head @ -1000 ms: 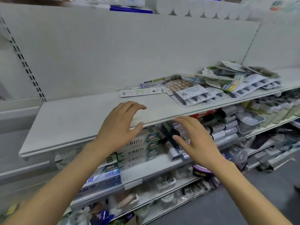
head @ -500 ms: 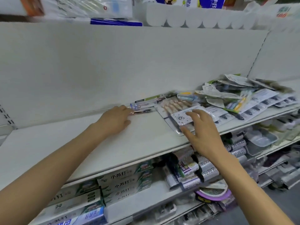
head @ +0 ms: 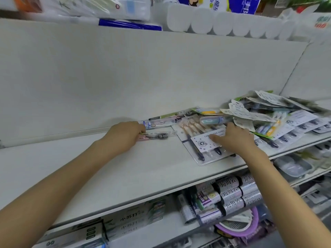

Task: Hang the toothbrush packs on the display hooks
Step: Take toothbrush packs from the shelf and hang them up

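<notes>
A heap of toothbrush packs [head: 279, 115] lies on the white shelf [head: 125, 169] at the right. My left hand [head: 123, 135] grips the end of a slim pink pack with dark brush heads [head: 157, 136] lying flat on the shelf. Just behind it lies another slim pack [head: 161, 122] against the back panel. My right hand [head: 232, 138] rests on a wide multi-brush pack with a white card label [head: 200, 142], thumb on the label, fingers curled over its far edge. No display hooks are in view.
A white back panel [head: 143, 74] rises behind the shelf. Toilet paper rolls [head: 223, 22] sit on the shelf above. Below are toothpaste boxes [head: 129, 222], rolled bag packs [head: 231, 196] and a purple round item [head: 240, 226].
Both hands rose from in front of the shelf edge onto the shelf. My left hand took hold of the slim pink pack. My right hand slid further onto the wide pack.
</notes>
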Motion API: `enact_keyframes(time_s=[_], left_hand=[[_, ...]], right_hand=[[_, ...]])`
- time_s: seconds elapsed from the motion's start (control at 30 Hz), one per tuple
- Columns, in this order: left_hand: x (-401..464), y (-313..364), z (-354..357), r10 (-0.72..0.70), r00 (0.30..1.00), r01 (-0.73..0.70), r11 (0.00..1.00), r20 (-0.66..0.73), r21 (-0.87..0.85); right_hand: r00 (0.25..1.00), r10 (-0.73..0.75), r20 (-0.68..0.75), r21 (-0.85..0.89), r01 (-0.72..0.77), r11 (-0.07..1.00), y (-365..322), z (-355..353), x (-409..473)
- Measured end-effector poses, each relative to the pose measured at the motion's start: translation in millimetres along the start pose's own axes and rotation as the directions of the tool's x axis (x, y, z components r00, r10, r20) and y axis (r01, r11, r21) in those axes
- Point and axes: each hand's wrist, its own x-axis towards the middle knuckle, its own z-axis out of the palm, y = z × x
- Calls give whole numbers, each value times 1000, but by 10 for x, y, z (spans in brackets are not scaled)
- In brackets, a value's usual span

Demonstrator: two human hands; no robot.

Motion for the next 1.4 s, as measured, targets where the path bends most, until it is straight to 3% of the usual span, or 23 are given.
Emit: enact_keyframes(time_s=[0.1,0.2,0.27,0.33,0.43,0.63,0.83,0.97,1.1,1.23,1.4], left_hand=[[-78,74,-86,-44,999,45,999,-18,27],[-196,183,-210,-107,992,107,994,-61,-10],[-293,224,-296,-156,983,149,986,-94,-80],[-397,252,-372,-198,974,180,971,-108,-156],[-564,302,-452,-249,963,214,941,-107,-262],[-978,355,-508,-367,924,204,716,-111,-668],[-1521,403,-606,-570,806,188,500,-158,-845],[-1999,403,-651,-653,745,189,401,-136,-896],[-2493,358,-650,-716,686,184,342,-129,-921],[-2908,252,-691,-793,596,217,312,-127,-925],[-3327,119,-771,-821,553,188,287,-141,-939]], right_hand=[[996,4,93,85,-12,996,10,-140,92],[979,-102,179,460,8,888,26,-259,36],[964,-177,196,584,30,811,44,-303,-13],[957,-205,204,726,-7,687,46,-300,-47],[935,-270,230,907,-106,408,8,-231,-139],[892,-431,137,986,-81,145,-137,-72,-431],[824,-549,141,990,-124,68,-360,0,-666],[743,-599,299,933,-360,19,-649,81,-739],[661,-681,316,827,-544,-145,-968,179,-853],[623,-717,313,874,-485,-40,-1265,325,-1049],[651,-734,192,955,-297,-14,-1543,360,-1468]])
